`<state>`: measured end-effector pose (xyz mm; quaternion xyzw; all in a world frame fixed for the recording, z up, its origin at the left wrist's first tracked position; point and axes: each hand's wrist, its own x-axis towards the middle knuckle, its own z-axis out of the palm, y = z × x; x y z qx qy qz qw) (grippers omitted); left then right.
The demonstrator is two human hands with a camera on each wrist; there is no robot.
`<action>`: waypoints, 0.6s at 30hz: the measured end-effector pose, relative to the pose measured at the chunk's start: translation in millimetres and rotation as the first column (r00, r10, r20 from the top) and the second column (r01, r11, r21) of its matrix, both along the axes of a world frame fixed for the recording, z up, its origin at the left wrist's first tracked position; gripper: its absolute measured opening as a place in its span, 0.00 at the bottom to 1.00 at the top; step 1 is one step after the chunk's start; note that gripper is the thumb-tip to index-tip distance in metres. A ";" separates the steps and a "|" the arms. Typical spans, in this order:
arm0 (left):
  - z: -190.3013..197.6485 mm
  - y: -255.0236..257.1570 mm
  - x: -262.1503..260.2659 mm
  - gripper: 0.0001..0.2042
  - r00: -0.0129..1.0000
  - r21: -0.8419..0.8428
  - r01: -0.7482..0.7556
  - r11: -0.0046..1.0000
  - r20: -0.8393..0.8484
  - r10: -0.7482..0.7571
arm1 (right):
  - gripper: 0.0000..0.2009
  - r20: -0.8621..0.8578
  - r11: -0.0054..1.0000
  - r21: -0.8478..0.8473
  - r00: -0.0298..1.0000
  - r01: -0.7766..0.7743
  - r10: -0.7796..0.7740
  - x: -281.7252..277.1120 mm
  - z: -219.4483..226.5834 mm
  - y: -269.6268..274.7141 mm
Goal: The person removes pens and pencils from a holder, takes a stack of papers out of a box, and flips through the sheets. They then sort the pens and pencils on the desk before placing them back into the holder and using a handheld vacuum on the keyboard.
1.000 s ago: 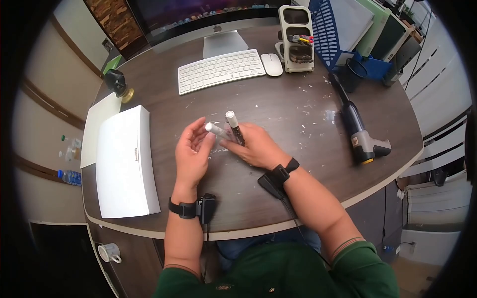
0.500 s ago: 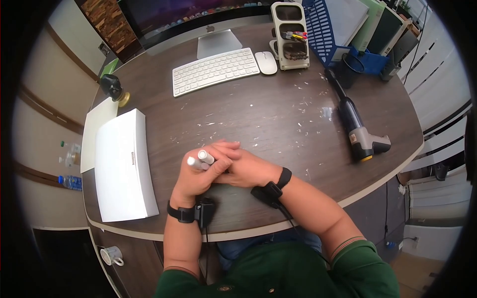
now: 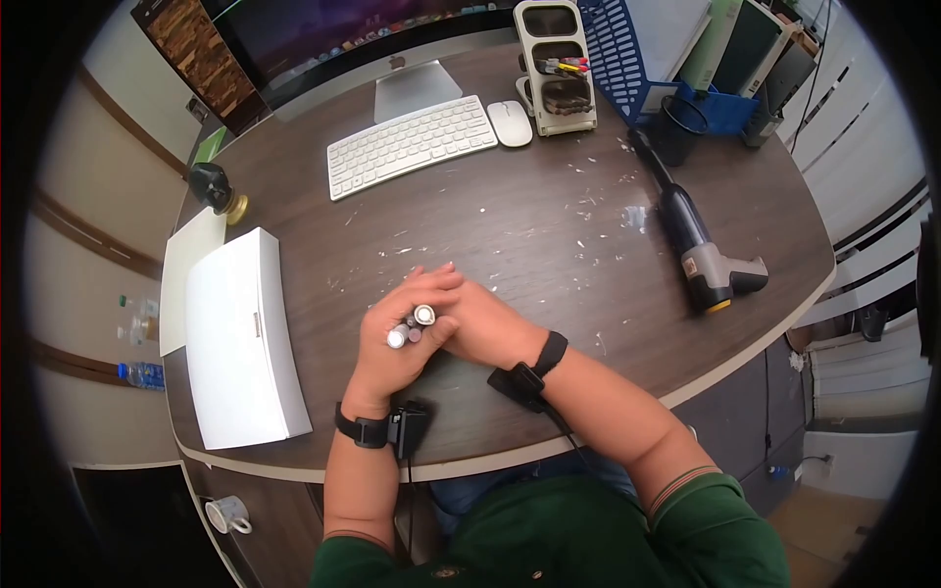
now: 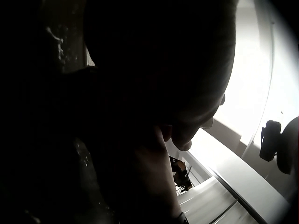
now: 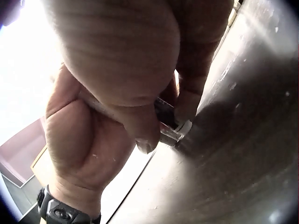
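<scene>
Several markers with white ends (image 3: 396, 338) stand bunched between the two hands in the head view, ends facing up. My left hand (image 3: 384, 353) holds them, its thumb on the near side and its fingers across the far side. Close against it, my right hand (image 3: 493, 328) reaches in underneath, its fingertips mostly hidden there. In the right wrist view, the right thumb (image 5: 145, 133) and a finger grip the bunch near the clear and dark lower ends (image 5: 172, 133). The left wrist view is mostly dark.
A white box (image 3: 230, 343) lies at the left. Behind the hands are a keyboard (image 3: 412, 145), mouse (image 3: 510, 123) and pen organizer (image 3: 557, 73). A handheld vacuum (image 3: 698, 245) lies at right before a black mesh cup (image 3: 676, 137). White scraps (image 3: 588, 245) dot the desk.
The hands, apart around separate markers a second ago, have come together and moved nearer the body. The left hand now wraps the bunched markers, and a third end shows.
</scene>
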<state>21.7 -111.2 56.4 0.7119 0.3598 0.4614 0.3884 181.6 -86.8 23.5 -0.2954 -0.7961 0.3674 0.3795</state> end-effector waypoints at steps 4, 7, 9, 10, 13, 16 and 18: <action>-5.4 2.2 -3.6 0.11 0.992 -0.055 -0.041 0.998 0.115 0.047 | 0.17 0.137 0.995 0.005 0.986 0.097 -0.097 -1.5 -0.7 1.4; -6.4 3.4 -6.2 0.15 0.986 -0.062 -0.051 0.997 0.155 0.060 | 0.18 0.116 0.993 0.000 0.986 0.120 -0.119 3.6 16.1 -0.4; -11.1 5.8 -7.9 0.18 0.983 -0.074 -0.036 0.997 0.177 0.049 | 0.17 0.056 0.990 -0.019 0.989 0.141 -0.140 2.4 11.1 0.4; -12.5 6.0 -8.5 0.20 0.981 -0.081 -0.030 0.996 0.188 0.044 | 0.17 0.026 0.988 -0.029 0.988 0.151 -0.150 1.7 8.5 0.6; -8.9 2.5 -5.5 0.23 0.929 -0.263 0.045 0.964 0.365 0.056 | 0.16 0.029 0.984 -0.019 0.984 0.176 -0.176 1.3 6.2 1.9; -10.0 3.8 -7.3 0.24 0.925 -0.269 0.077 0.960 0.379 0.032 | 0.16 0.062 0.981 -0.034 0.980 0.190 -0.188 1.4 3.7 2.4; -9.1 3.9 -9.0 0.24 0.943 -0.275 0.079 0.958 0.332 0.017 | 0.15 0.063 0.979 -0.034 0.978 0.201 -0.198 1.9 3.1 2.0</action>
